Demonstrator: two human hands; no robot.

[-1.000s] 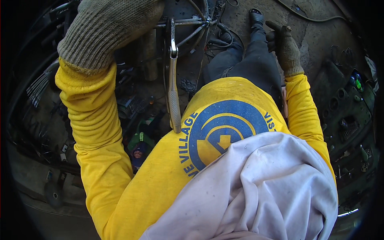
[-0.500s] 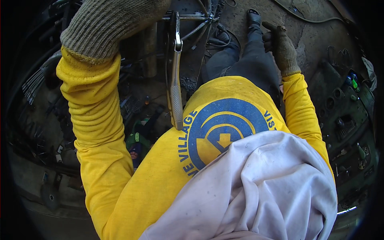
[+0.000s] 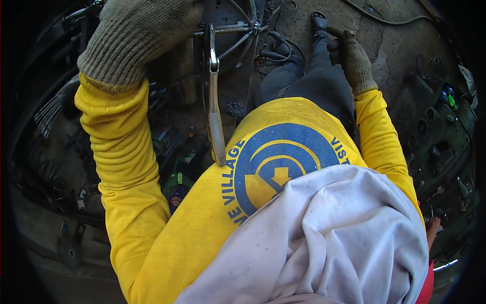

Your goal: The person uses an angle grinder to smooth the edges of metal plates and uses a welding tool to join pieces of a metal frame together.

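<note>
My left hand (image 3: 147, 35), in a grey-brown knitted glove, is beside a frame of thin metal rods (image 3: 238, 29). Its fingers are hidden past the upper edge and behind the glove's back. Locking pliers (image 3: 214, 111) with a knurled grip hang at the rods just right of that glove, their lower end near my yellow shirt. What their jaws hold is hidden. Farther right, my right hand (image 3: 352, 61), in a similar glove with dark fingers, is over the floor beside my leg. One finger sticks out and the others bend loosely; nothing shows in it.
A post (image 3: 187, 76) stands under the rods. A hose (image 3: 385, 23) crosses the floor at the far right. Dark metal parts with round holes (image 3: 425, 121) lie on the right. Another person's hand (image 3: 433, 230) and red clothing show at the lower right. Thin rods (image 3: 48, 114) lie left.
The rod frame and the locking pliers have shifted slightly left and down in view. My right hand has moved slightly left. Another person's hand and red clothing have come into view.
</note>
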